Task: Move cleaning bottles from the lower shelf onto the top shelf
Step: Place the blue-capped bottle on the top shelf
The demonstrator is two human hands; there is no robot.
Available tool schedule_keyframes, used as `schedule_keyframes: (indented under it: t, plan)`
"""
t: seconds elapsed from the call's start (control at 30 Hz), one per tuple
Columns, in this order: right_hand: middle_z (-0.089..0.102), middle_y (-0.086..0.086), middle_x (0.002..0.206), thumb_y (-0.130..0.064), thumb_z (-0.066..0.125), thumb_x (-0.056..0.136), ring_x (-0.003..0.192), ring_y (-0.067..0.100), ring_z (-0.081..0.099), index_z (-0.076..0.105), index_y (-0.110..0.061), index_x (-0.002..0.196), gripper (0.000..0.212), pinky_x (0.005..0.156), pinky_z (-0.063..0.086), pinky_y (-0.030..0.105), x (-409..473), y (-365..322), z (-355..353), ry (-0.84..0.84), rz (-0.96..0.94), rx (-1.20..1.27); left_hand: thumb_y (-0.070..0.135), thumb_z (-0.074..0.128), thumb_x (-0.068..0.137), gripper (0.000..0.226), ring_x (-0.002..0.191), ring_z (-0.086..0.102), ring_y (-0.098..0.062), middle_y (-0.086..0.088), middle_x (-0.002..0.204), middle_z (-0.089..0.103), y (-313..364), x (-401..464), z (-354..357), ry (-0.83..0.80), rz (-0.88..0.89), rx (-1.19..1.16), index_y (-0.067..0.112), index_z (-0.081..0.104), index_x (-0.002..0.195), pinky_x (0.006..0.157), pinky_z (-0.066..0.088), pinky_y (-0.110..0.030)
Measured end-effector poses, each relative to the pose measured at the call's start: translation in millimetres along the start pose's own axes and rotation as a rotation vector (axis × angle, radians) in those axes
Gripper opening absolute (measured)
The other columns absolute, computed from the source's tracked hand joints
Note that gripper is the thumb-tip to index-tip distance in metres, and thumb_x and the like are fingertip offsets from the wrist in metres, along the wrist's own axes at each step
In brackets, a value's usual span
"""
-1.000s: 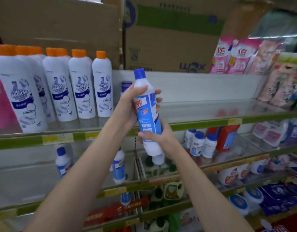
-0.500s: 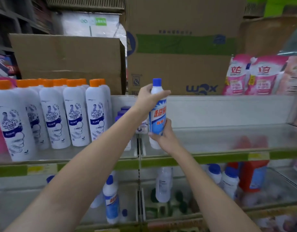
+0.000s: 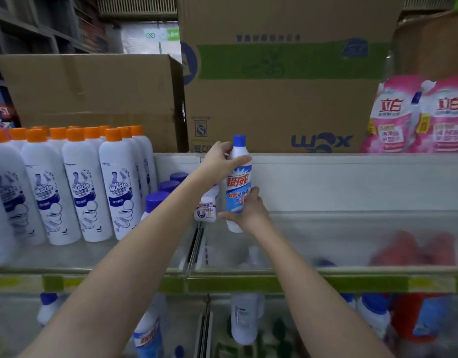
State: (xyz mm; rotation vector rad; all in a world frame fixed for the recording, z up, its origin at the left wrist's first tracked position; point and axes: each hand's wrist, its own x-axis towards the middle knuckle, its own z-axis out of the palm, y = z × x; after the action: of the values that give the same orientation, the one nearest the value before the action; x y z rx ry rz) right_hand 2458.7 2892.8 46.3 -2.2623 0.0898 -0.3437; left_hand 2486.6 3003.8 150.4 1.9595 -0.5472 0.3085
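Nearest the camera, both forearms reach up and forward from the lower edge, converging toward the middle of the scene. Below them, the lower shelf [image 3: 248,319] carries more blue-capped bottles, blurred behind its clear front. The green-edged front rail of the top shelf [image 3: 300,282] crosses beneath the wrists.

Over that shelf, the right hand [image 3: 248,213] cups the lower body of the cleaning bottle [image 3: 238,184], thumb curled across the front and fingers wrapped behind. The left hand [image 3: 220,161] grips the bottle's shoulder just under its blue cap, fingers curled round the neck. The bottle stands upright, its base at or just above the shelf surface; contact cannot be told.

Just left of it, partly hidden by the left forearm, stand purple-capped bottles [image 3: 155,200]. Further left, a row of orange-capped white bottles [image 3: 119,187] fills the shelf. Behind everything sit cardboard boxes [image 3: 287,99], with pink refill pouches [image 3: 416,117] at far right.
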Motion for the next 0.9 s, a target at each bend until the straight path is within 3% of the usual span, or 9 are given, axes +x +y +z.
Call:
schedule_keyframes:
  t: [0.13,0.3,0.47,0.57,0.7,0.77,0.9]
  plan:
    - [0.041,0.010,0.128,-0.043,0.085,0.074,0.112,0.030,0.056,0.030,-0.011,0.130,0.085,0.081,0.047,0.037,20,3,13,-0.005,-0.036,-0.021,0.033,0.073,0.088,0.049,0.106,0.064,-0.020,-0.004,0.121,0.059,-10,17,3,0.073,-0.031,0.035,0.012,0.056,0.129,0.086,0.057,-0.034]
    - [0.038,0.012,0.129,-0.036,0.083,0.079,0.109,0.029,0.056,0.033,-0.010,0.127,0.074,0.086,0.049,0.037,36,10,28,0.023,-0.024,0.047,0.035,0.071,0.089,0.043,0.101,0.064,-0.018,-0.007,0.120,0.059,-19,31,8,0.134,-0.040,0.072,0.014,0.055,0.123,0.075,0.055,-0.027]
    - [0.040,0.012,0.130,-0.028,0.079,0.085,0.112,0.030,0.056,0.036,-0.010,0.130,0.064,0.086,0.044,0.033,40,14,32,0.018,0.020,0.129,0.035,0.070,0.090,0.044,0.105,0.063,-0.021,-0.007,0.121,0.056,-27,34,15,0.176,-0.028,0.036,0.011,0.055,0.124,0.088,0.057,-0.038]
    - [0.040,0.012,0.128,-0.029,0.078,0.086,0.111,0.032,0.057,0.037,-0.009,0.128,0.061,0.086,0.044,0.034,36,16,36,0.028,0.013,0.113,0.036,0.068,0.091,0.044,0.102,0.062,-0.018,-0.006,0.120,0.058,-25,29,18,0.210,-0.023,0.060,0.011,0.057,0.124,0.080,0.054,-0.030]
    - [0.040,0.019,0.136,-0.022,0.066,0.095,0.120,0.037,0.052,0.035,-0.004,0.133,0.052,0.095,0.043,0.039,27,14,34,0.026,0.049,0.049,0.038,0.064,0.094,0.040,0.101,0.061,-0.020,-0.007,0.113,0.061,-15,25,17,0.174,-0.061,0.309,0.009,0.055,0.120,0.079,0.054,-0.033]
    - [0.038,0.023,0.141,-0.018,0.052,0.102,0.128,0.039,0.045,0.034,0.002,0.137,0.045,0.103,0.038,0.037,20,11,27,-0.003,0.076,-0.022,0.027,0.064,0.095,0.033,0.104,0.060,-0.023,-0.009,0.117,0.060,-12,20,14,0.145,-0.089,0.426,0.008,0.055,0.120,0.085,0.055,-0.038]
    - [0.044,0.024,0.138,-0.013,0.049,0.100,0.124,0.039,0.050,0.041,0.000,0.133,0.036,0.093,0.043,0.034,8,11,16,0.057,0.126,-0.017,0.016,0.060,0.096,0.026,0.095,0.059,-0.019,-0.007,0.113,0.064,-8,-3,4,0.112,-0.063,0.400,0.008,0.057,0.120,0.079,0.051,-0.032]
